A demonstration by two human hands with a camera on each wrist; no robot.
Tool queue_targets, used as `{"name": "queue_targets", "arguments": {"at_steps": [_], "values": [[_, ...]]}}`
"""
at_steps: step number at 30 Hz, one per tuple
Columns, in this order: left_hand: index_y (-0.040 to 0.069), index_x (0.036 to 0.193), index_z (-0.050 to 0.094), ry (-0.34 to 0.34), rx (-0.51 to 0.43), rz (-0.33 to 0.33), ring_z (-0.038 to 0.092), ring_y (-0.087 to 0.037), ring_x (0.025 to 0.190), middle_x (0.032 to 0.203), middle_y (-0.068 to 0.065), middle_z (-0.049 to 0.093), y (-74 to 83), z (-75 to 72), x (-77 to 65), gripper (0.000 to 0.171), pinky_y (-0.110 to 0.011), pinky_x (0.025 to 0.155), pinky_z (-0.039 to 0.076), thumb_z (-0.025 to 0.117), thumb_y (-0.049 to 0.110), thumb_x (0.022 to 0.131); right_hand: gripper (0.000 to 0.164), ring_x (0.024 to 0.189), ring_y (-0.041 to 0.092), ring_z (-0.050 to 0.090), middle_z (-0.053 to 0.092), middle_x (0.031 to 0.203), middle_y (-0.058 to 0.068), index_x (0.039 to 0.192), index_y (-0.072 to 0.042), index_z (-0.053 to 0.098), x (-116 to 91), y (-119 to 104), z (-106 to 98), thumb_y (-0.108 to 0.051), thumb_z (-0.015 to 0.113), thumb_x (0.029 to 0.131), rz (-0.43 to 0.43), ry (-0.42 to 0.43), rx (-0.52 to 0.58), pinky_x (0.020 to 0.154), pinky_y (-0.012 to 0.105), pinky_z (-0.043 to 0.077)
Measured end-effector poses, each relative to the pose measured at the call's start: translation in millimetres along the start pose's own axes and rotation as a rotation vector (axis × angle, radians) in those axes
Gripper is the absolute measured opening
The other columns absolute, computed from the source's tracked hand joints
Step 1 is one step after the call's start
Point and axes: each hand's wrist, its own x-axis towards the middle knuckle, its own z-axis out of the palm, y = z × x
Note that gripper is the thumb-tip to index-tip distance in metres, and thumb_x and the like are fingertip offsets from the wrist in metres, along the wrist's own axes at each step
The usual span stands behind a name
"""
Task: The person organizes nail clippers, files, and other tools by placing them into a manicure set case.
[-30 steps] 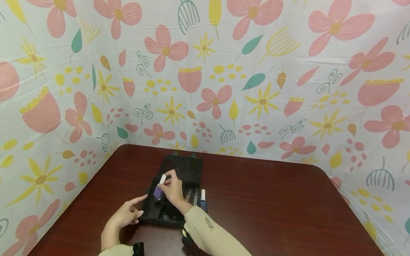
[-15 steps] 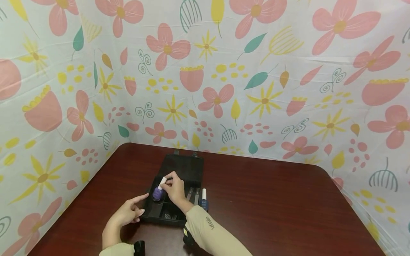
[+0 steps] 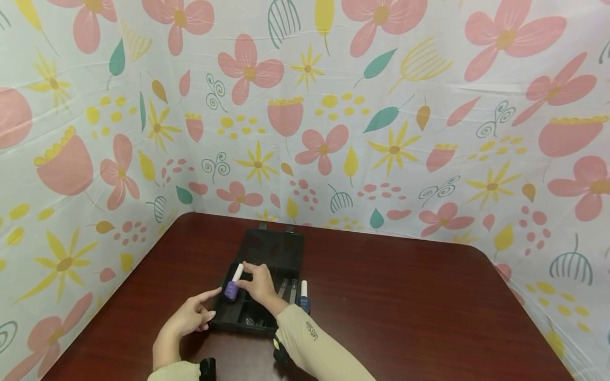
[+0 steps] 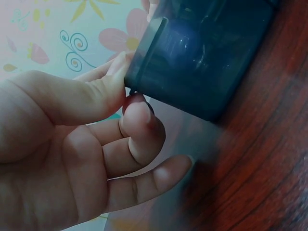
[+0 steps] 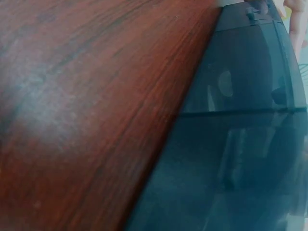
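A black plastic case [image 3: 267, 330] lies with its lid laid back on the table, and its tray has several compartments. My right hand [image 3: 259, 283] pinches a purple nail polish bottle [image 3: 231, 291] near its white cap. The bottle leans to the right over the case's left compartment. At the case's left side is my left hand [image 3: 188, 315], index finger stretched along the edge. In the left wrist view, the thumb and a finger of my left hand [image 4: 86, 130] pinch the corner of the dark translucent case [image 4: 202, 62].
A dark blue nail polish bottle [image 3: 304, 298] with a white cap stands just right of the case. Metal tools [image 3: 293, 291] lie in the right compartments, with small clear pieces [image 3: 252, 320] in a front one. Floral cloth [image 3: 362, 159] hangs behind the reddish-brown table [image 3: 405, 307].
The purple bottle has come lower and slightly left in the case since the earliest frame, with my right fingers still at its cap. My left hand keeps its place at the case's edge.
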Motion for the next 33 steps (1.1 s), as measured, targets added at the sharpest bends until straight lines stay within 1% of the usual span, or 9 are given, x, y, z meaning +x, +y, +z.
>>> {"name": "queue_targets", "arguments": {"at_steps": [3, 7, 10, 14, 17, 21, 23, 28, 33], "values": [[-0.002, 0.132, 0.039, -0.003, -0.004, 0.001, 0.048, -0.017, 0.05, 0.058, -0.006, 0.045, 0.0, -0.3, -0.6, 0.051, -0.033, 0.052, 0.043, 0.052, -0.009, 0.083, 0.049, 0.092, 0.023, 0.049, 0.06, 0.111, 0.009, 0.119, 0.003, 0.056, -0.2, -2.0, -1.6, -0.019, 0.071, 0.077, 0.047, -0.073, -0.033, 0.077, 0.029, 0.041], [-0.003, 0.132, 0.04, 0.006, -0.005, -0.003, 0.048, -0.017, 0.05, 0.058, -0.007, 0.045, 0.0, 0.2, -1.4, 0.05, -0.033, 0.051, 0.043, 0.052, -0.009, 0.083, 0.053, 0.093, 0.022, 0.048, 0.058, 0.115, 0.009, 0.121, 0.001, 0.055, 0.0, -2.1, -3.0, -0.023, 0.071, 0.077, 0.064, -0.122, -0.028, 0.079, 0.03, 0.042], [-0.002, 0.132, 0.041, 0.017, -0.003, -0.011, 0.047, -0.017, 0.05, 0.058, -0.007, 0.045, 0.4, 1.0, -1.6, 0.05, -0.032, 0.051, 0.043, 0.052, -0.009, 0.083, 0.054, 0.093, 0.022, 0.047, 0.057, 0.116, 0.01, 0.121, 0.003, 0.054, 0.0, -0.7, -4.1, -0.022, 0.072, 0.076, 0.03, -0.129, -0.005, 0.082, 0.03, 0.04], [-0.002, 0.131, 0.042, 0.029, -0.001, -0.022, 0.047, -0.017, 0.05, 0.058, -0.007, 0.044, 1.1, 2.0, -1.3, 0.05, -0.032, 0.052, 0.043, 0.052, -0.01, 0.083, 0.056, 0.101, 0.025, 0.048, 0.055, 0.118, 0.012, 0.121, 0.005, 0.052, -0.7, 0.6, -8.0, -0.022, 0.071, 0.076, -0.002, -0.14, 0.026, 0.086, 0.031, 0.039], [-0.001, 0.131, 0.042, 0.036, 0.002, -0.026, 0.047, -0.017, 0.05, 0.058, -0.007, 0.044, 1.4, 2.3, -1.1, 0.05, -0.032, 0.052, 0.043, 0.052, -0.01, 0.083, 0.057, 0.102, 0.028, 0.051, 0.053, 0.12, 0.013, 0.122, 0.005, 0.051, -1.1, 1.2, -13.2, -0.02, 0.071, 0.076, -0.018, -0.151, 0.06, 0.084, 0.03, 0.042], [0.001, 0.131, 0.043, 0.058, 0.009, -0.047, 0.047, -0.018, 0.05, 0.059, -0.007, 0.044, 2.1, 3.3, -1.1, 0.05, -0.032, 0.052, 0.043, 0.053, -0.01, 0.083, 0.058, 0.095, 0.025, 0.054, 0.054, 0.121, 0.012, 0.123, 0.004, 0.052, -3.3, 3.4, -20.7, -0.02, 0.073, 0.074, -0.027, -0.165, 0.085, 0.079, 0.027, 0.043], [0.002, 0.131, 0.044, 0.068, 0.011, -0.058, 0.047, -0.018, 0.049, 0.059, -0.008, 0.044, 2.4, 4.0, -0.9, 0.05, -0.032, 0.051, 0.043, 0.053, -0.01, 0.083, 0.058, 0.096, 0.025, 0.053, 0.054, 0.12, 0.011, 0.122, 0.003, 0.053, -4.8, 5.3, -23.2, -0.019, 0.073, 0.074, -0.034, -0.169, 0.1, 0.079, 0.028, 0.044], [0.002, 0.131, 0.044, 0.064, 0.012, -0.057, 0.047, -0.018, 0.049, 0.059, -0.008, 0.043, 2.6, 5.3, -0.6, 0.051, -0.033, 0.051, 0.043, 0.053, -0.01, 0.083, 0.056, 0.099, 0.028, 0.055, 0.055, 0.118, 0.013, 0.121, 0.005, 0.053, -10.3, 10.3, -29.6, -0.016, 0.073, 0.074, -0.053, -0.148, 0.169, 0.078, 0.029, 0.045], [0.002, 0.131, 0.044, 0.066, 0.023, -0.054, 0.047, -0.018, 0.049, 0.058, -0.007, 0.043, 2.2, 5.2, -1.7, 0.051, -0.033, 0.051, 0.043, 0.053, -0.01, 0.082, 0.054, 0.102, 0.029, 0.052, 0.055, 0.118, 0.013, 0.122, 0.004, 0.052, -15.1, 11.6, -39.1, -0.015, 0.071, 0.076, -0.057, -0.135, 0.235, 0.081, 0.03, 0.043]]}}
